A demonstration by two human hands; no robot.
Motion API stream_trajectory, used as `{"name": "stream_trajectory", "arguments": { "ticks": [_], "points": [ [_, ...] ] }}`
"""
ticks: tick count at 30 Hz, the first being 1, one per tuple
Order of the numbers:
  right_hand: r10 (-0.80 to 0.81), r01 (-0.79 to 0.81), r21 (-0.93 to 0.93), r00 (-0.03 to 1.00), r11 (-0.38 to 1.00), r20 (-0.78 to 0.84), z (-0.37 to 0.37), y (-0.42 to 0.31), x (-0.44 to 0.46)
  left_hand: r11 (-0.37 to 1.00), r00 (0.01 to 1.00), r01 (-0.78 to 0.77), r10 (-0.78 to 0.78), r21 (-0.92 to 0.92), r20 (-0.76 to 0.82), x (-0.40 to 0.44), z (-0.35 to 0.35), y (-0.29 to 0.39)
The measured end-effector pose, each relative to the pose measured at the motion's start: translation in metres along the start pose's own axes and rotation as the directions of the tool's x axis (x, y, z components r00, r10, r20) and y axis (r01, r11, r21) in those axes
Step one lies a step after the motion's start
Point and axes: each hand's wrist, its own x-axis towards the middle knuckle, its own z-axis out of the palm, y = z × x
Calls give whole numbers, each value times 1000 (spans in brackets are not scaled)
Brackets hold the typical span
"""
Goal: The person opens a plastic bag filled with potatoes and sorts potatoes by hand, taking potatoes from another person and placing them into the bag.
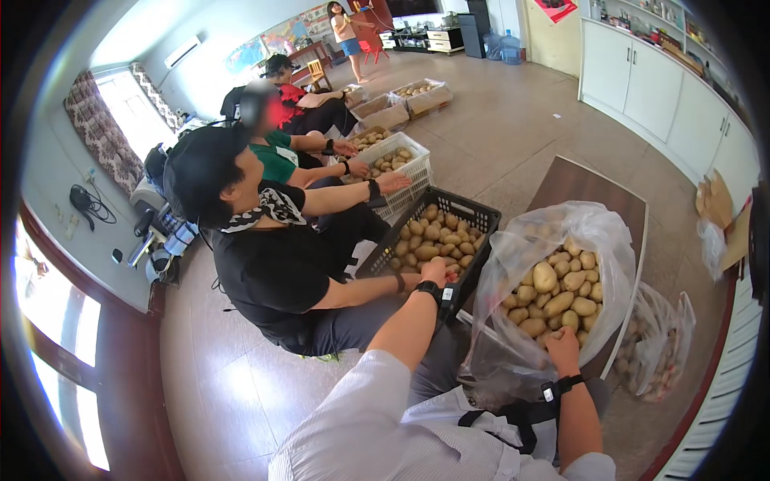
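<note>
Reaching down with both bare hands from a seated position, in a pale sleeve, toward two loads of potatoes. Resting the right hand [561, 349] at the near edge of a large clear plastic bag [597, 218], with fingers curled against the heaped bag potatoes [553, 290]; cannot tell from here whether gripping one or just touching. Extending the left hand [434, 271] over the near end of a black crate [465, 203], partly turned from view, close to a seated co-worker's forearm [357, 292]; cannot tell its spread or contents. Visible inside the crate, many more crate potatoes [439, 234], yellow-brown and loosely piled. Set over the near part of a low brown counter [589, 181], the open bag, just right of the crate. Lying on the floor to the right, another clear bag [659, 345]. Beyond the black crate, a white crate [419, 170] of potatoes and more seated people; farther back, white cabinets [642, 80] along the right-hand wall.
</note>
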Motion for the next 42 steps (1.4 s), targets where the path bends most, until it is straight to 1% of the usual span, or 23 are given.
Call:
{"name": "stream_trajectory", "arguments": {
  "ticks": [1,2,4,6,7,9,11,14,15,16,18,19,20,21,23,24,26,27,29,30,34,40,42],
  "points": [
    [1,-1,3,1000,1000,-5,3,4,3,996,987,-72,65,49,149,18,-9,-7],
    [-19,21,42,999,999,-28,7,10,7,996,986,-74,65,50,152,37,-11,-15],
    [-38,43,81,998,996,-54,10,13,10,999,999,20,-21,-43,-26,5,3,-5],
    [85,-100,367,995,925,59,7,8,7,1000,1000,17,-17,9,2,3,3,-4],
    [89,-104,366,994,925,57,8,13,8,998,999,9,-11,59,33,2,4,-5],
    [61,-85,489,996,868,66,11,16,12,999,1000,-20,19,45,17,1,6,-7],
    [68,-98,533,995,840,76,11,16,12,998,999,-47,47,29,-7,3,6,-9],
    [88,-147,599,988,787,127,3,4,6,996,997,-72,73,50,-26,58,-13,-29],
    [102,-184,624,981,759,165,1,0,4,827,850,-518,471,218,235,98,-30,-48],
    [95,-185,617,980,765,176,4,6,9,653,750,-661,546,370,375,89,-31,-41],
    [89,-159,590,985,792,146,13,12,16,144,467,-854,636,500,614,71,-33,-28],
    [83,-166,593,983,788,166,9,4,12,746,833,-553,490,372,256,37,-8,-19],
    [74,-171,583,980,794,186,10,1,10,998,998,-60,60,-28,14,16,6,-14],
    [87,-191,600,976,777,199,9,1,11,998,998,-58,58,-38,1,12,5,-13],
    [102,-202,613,976,764,194,10,1,13,997,984,-69,65,17,165,4,11,-13],
    [103,-203,608,975,768,196,10,3,13,998,985,-65,62,12,163,-6,18,-13],
    [89,-234,660,965,714,246,10,5,15,983,984,-170,166,64,60,-29,33,-11],
    [91,-240,656,963,716,253,9,5,15,982,981,-167,156,93,112,-33,33,-9],
    [76,-269,737,956,620,285,5,6,13,987,984,-150,142,66,104,-34,38,-13],
    [71,-281,734,950,618,304,6,7,14,989,985,-143,138,41,105,-35,38,-13],
    [39,-304,784,941,542,337,2,7,16,978,986,-158,149,135,77,-51,45,-9],
    [-36,-308,778,920,547,390,8,-2,14,973,982,-157,136,168,128,-55,52,-15],
    [-107,-293,804,910,517,400,11,-4,12,968,969,-164,122,188,213,-58,54,-15]
  ]
}}
